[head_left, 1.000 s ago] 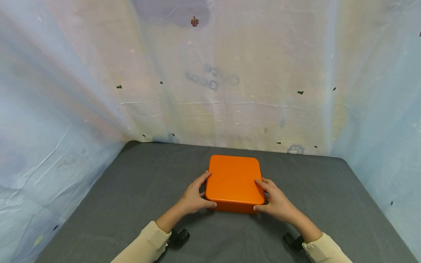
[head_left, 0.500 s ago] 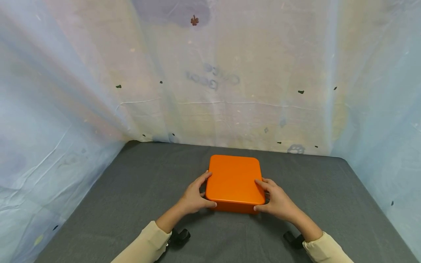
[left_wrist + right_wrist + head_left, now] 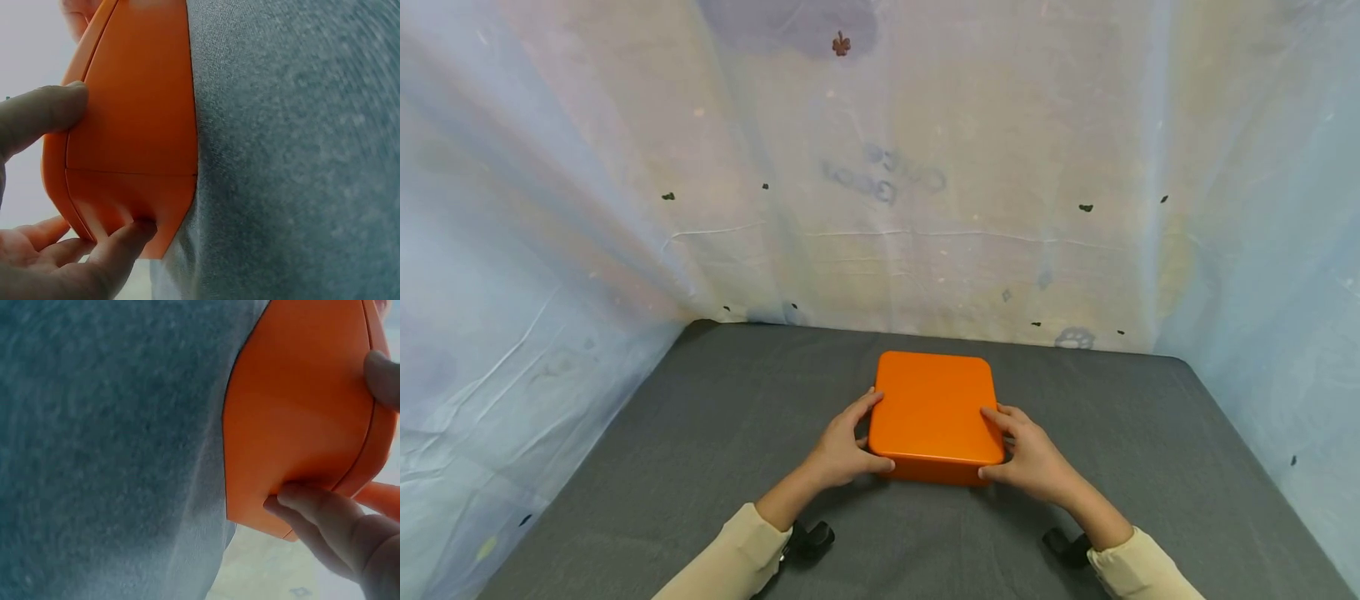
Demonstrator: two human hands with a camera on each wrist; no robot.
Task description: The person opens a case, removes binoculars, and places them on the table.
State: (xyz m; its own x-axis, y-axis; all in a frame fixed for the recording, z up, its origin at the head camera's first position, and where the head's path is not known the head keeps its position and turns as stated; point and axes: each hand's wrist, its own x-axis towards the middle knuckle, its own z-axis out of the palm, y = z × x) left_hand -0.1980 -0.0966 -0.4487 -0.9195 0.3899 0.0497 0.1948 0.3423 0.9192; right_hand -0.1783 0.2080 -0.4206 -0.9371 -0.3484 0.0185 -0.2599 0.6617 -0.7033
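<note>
An orange lidded box (image 3: 934, 408) with rounded corners sits on the grey cloth. My left hand (image 3: 842, 446) grips its near left corner, the thumb on the front face and the fingers along the left side. At the near right corner my right hand (image 3: 1028, 458) holds it the same way, one finger lying over the top edge. In the left wrist view the thumb (image 3: 53, 112) presses at the seam below the lid, and a fingertip touches the side wall. The right wrist view shows two fingers (image 3: 319, 512) against the box's side. The box's bottom edge meets the cloth.
Grey cloth (image 3: 737, 417) covers the table around the box. A pale printed curtain (image 3: 970, 167) hangs behind the far edge, with more sheeting at the left (image 3: 512, 333) and right. Black wrist straps (image 3: 808, 542) show below the sleeves.
</note>
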